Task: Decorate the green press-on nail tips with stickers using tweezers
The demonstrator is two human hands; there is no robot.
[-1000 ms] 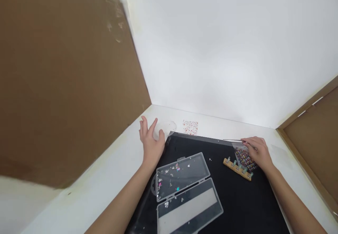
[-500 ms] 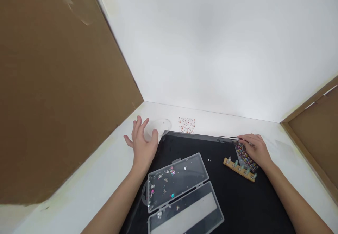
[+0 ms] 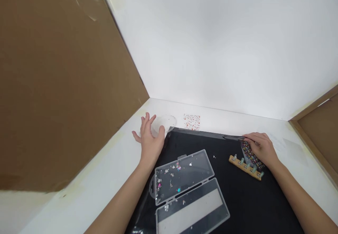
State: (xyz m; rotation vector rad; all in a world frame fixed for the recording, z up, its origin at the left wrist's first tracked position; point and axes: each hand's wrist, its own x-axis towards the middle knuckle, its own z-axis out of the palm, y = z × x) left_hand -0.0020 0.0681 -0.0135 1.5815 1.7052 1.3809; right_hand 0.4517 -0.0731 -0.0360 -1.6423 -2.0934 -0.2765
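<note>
My left hand (image 3: 151,139) is at the back left, fingers spread apart, beside a clear round dish (image 3: 171,122) on the white surface. The hand partly covers the dish, and I cannot tell whether it touches it. My right hand (image 3: 260,149) grips black tweezers (image 3: 233,136), whose tips point left along the black mat's back edge. Beneath that hand lies a sheet of small colourful stickers (image 3: 249,153). In front of it is a wooden nail stand (image 3: 245,168) bearing several pale green and clear nail tips.
An open clear plastic case (image 3: 196,169) with scattered rhinestones and flower charms lies on the black mat (image 3: 237,202). A few tiny white bits sit right of it. Behind the mat is a red-patterned sticker sheet (image 3: 192,122). Brown boards (image 3: 66,86) and a white wall border the space.
The whole view has shifted slightly, so everything appears a little farther right. Both hands keep nearly the same places, and the tweezers' prongs look closer together.
</note>
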